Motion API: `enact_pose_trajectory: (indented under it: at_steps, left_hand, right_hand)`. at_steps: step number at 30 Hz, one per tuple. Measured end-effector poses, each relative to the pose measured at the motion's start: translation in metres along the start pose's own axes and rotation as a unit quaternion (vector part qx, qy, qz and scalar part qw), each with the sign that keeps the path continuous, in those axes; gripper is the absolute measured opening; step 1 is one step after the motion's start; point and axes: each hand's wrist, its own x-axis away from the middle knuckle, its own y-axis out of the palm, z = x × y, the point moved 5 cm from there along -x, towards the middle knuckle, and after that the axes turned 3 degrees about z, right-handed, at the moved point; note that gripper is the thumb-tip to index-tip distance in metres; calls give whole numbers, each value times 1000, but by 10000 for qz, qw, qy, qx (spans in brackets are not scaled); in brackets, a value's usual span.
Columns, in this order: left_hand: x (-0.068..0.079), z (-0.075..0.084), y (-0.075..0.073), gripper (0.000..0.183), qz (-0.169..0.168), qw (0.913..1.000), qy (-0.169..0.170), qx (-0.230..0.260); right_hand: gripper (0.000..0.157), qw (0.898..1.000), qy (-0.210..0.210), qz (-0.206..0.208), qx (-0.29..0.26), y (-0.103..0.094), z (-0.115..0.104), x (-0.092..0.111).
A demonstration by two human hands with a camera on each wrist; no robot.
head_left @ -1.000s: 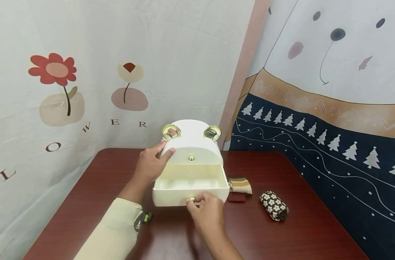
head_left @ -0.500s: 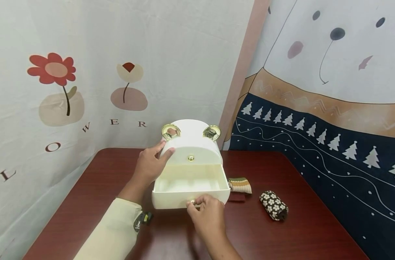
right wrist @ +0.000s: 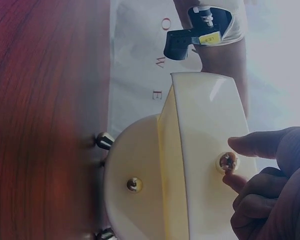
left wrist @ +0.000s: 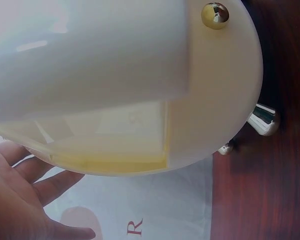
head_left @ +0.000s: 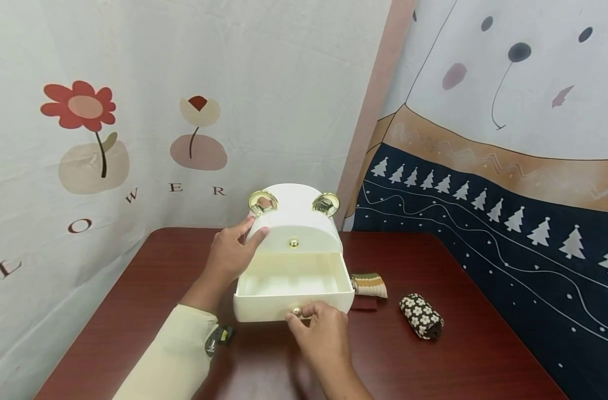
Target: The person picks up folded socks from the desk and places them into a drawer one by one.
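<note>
Cream and glossy, your round-topped, gold-eared chest point(head_left: 296, 206) stands toward the far edge of the dark red-brown table point(head_left: 414, 250), midway between its corners, its smooth boxy drawer point(head_left: 264, 309) standing out toward you. Your left hand's point(head_left: 228, 254) grip is wide, laid along the body, probably to brace it. Your right hand's point(head_left: 324, 333) grip is narrow, thumb and forefinger curled round the shiny gold knob point(right wrist: 227, 162), likely to control the drawer. A soft-looking black-and-white flowered roll point(head_left: 421, 316) lies nearer the right edge.
</note>
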Motion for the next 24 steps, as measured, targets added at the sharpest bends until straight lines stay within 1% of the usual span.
enact_pose_trajectory:
  at_steps: [6, 9, 11, 14, 16, 19, 21, 24]
  left_hand:
    - [-1, 0, 0, 71, 0, 10000, 49, -25]
    - [-1, 0, 0, 71, -11, 10000, 44, -27]
    - [-1, 0, -1, 71, -13, 10000, 33, -38]
    - [-1, -1, -1, 70, -5, 10000, 19, -37]
    - [-1, -1, -2, 70, 5, 10000, 22, -34]
    - [-1, 0, -2, 70, 9, 10000, 58, -44]
    - [-1, -1, -2, 70, 14, 10000, 77, -56]
    - [-1, -1, -2, 70, 20, 9999, 108, -73]
  right_hand:
    - [28, 9998, -141, -42, -166, -8, -3, 0]
    - [28, 9995, -159, -79, -279, -13, -5, 0]
    - [26, 9985, -316, -16, -437, -16, -6, -2]
    - [22, 9939, -751, 261, -760, -22, -8, -4]
    - [21, 9879, -1112, 531, -937, -26, -10, -7]
    - [23, 9784, -1513, 979, -1018, -34, -11, -11]
    - [25, 9735, -1660, 1210, -1004, -39, -11, -13]
    - [25, 9688, -1779, 1438, -958, -45, -10, -17]
